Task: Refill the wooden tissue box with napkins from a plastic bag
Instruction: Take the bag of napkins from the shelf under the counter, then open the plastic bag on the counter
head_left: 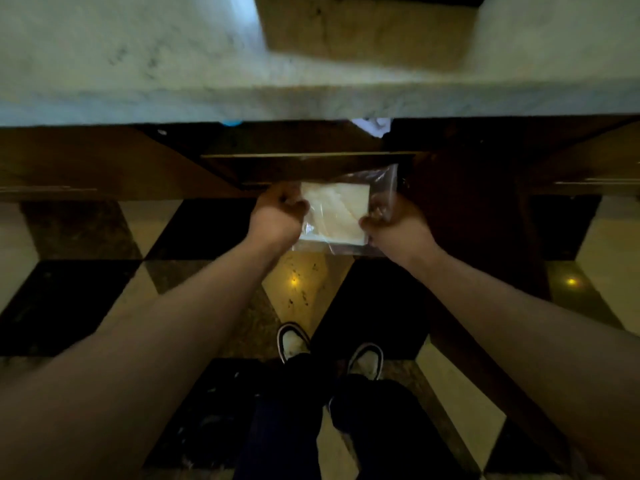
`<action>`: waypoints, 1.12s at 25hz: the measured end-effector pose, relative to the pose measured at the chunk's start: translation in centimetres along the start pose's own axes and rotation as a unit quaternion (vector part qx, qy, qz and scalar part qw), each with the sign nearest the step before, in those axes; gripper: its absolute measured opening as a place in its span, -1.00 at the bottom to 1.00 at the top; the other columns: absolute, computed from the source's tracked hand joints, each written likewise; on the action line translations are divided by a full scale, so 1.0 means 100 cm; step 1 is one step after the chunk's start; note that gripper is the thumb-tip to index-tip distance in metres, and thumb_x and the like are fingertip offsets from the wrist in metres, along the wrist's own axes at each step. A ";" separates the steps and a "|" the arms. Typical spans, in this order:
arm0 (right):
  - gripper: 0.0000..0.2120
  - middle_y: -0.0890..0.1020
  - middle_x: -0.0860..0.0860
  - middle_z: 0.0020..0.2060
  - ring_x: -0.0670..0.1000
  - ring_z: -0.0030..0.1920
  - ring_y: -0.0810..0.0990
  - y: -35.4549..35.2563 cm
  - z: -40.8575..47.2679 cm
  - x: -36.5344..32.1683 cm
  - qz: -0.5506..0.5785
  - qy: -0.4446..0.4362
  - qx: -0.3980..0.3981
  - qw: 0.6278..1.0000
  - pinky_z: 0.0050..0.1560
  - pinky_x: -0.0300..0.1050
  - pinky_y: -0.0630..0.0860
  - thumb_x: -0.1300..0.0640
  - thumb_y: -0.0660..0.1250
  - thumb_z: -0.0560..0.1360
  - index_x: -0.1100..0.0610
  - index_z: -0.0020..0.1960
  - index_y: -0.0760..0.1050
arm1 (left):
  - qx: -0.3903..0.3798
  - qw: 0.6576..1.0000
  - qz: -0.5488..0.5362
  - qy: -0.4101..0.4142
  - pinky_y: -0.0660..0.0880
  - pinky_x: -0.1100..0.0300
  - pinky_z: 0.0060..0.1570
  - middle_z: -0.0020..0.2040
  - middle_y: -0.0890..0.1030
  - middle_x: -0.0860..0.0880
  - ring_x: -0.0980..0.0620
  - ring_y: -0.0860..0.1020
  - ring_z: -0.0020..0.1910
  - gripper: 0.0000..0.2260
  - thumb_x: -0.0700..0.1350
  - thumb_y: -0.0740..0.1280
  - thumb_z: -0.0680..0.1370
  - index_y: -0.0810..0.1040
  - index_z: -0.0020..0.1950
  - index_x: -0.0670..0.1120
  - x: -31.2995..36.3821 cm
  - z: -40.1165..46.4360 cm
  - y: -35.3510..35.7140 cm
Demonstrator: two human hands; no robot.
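- The marble counter spans the top of the view from 10 to 2 o'clock, and the wooden tissue box sits on it at 12, blurred, waiting to be filled
- Dark wood cabinets run beneath; the floor is glossy checkered tile, dim, with lamp glints
- The plastic bag hangs at centre, below the counter edge, held out in front, likely so its mouth can be pulled apart
- The napkins are a pale stack still inside it
- The left hand pinches the bag's 9 o'clock edge
- The right hand is clenched on its 3 o'clock edge
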State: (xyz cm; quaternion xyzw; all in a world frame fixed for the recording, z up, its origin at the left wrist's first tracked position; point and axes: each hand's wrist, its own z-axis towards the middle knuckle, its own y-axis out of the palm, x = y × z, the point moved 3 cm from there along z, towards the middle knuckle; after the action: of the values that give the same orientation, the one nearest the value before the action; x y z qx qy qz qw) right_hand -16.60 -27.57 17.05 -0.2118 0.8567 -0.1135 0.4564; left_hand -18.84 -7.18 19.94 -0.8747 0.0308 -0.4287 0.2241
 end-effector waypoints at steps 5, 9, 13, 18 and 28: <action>-0.67 0.65 -0.12 0.06 -0.09 0.03 0.65 -0.031 -0.077 -0.041 -0.034 -0.052 -0.045 0.997 0.00 -0.14 0.65 0.17 0.43 0.52 0.00 0.26 0.52 | -0.007 1.000 -0.017 -0.007 0.59 0.06 0.03 0.00 0.59 0.10 0.07 0.58 0.03 -0.88 -0.10 0.36 0.61 0.53 0.14 0.03 0.025 -0.076 -0.033; -0.62 0.62 -0.07 0.13 -0.03 0.13 0.63 -0.035 -0.132 -0.096 -0.052 -0.087 -0.061 0.993 0.00 -0.20 0.63 0.20 0.40 0.53 0.07 0.34 0.49 | 0.005 1.000 -0.029 0.010 0.60 -0.06 0.12 0.02 0.59 0.05 0.03 0.59 0.04 -0.85 -0.10 0.34 0.61 0.53 0.18 0.00 0.057 -0.129 -0.077; -0.62 0.65 -0.01 0.09 -0.03 0.08 0.65 -0.027 -0.155 -0.145 -0.056 -0.127 -0.056 0.989 0.02 -0.19 0.61 0.21 0.41 0.50 0.12 0.31 0.52 | 0.026 0.999 -0.034 0.023 0.64 -0.04 0.03 -0.07 0.60 0.03 0.02 0.62 -0.06 -0.86 -0.11 0.36 0.60 0.52 0.14 0.03 0.071 -0.144 -0.121; -0.67 0.67 -0.01 0.06 -0.01 0.05 0.67 -0.011 -0.161 -0.200 -0.048 -0.151 -0.054 0.986 -0.04 -0.17 0.62 0.20 0.41 0.50 0.10 0.26 0.54 | 0.039 0.997 -0.055 0.046 0.57 0.07 -0.15 -0.11 0.60 0.01 0.00 0.60 -0.13 -0.86 -0.14 0.38 0.59 0.52 0.12 0.02 0.090 -0.137 -0.171; -0.75 0.71 0.07 -0.03 0.10 -0.09 0.73 0.004 -0.129 -0.297 -0.009 -0.164 -0.107 0.981 -0.15 0.03 0.70 0.13 0.41 0.53 0.05 0.20 0.55 | 0.089 0.988 -0.127 -0.026 0.64 -0.14 0.06 0.14 0.62 -0.19 -0.15 0.63 0.07 -0.80 -0.22 0.34 0.56 0.54 0.19 -0.14 0.138 -0.079 -0.216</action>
State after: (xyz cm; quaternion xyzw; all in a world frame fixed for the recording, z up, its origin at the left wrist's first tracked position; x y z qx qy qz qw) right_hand -12.73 -13.32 45.91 -0.2826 0.7755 0.0115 0.5645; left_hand -19.13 5.92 43.31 -0.8590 -0.1245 -0.4316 0.2458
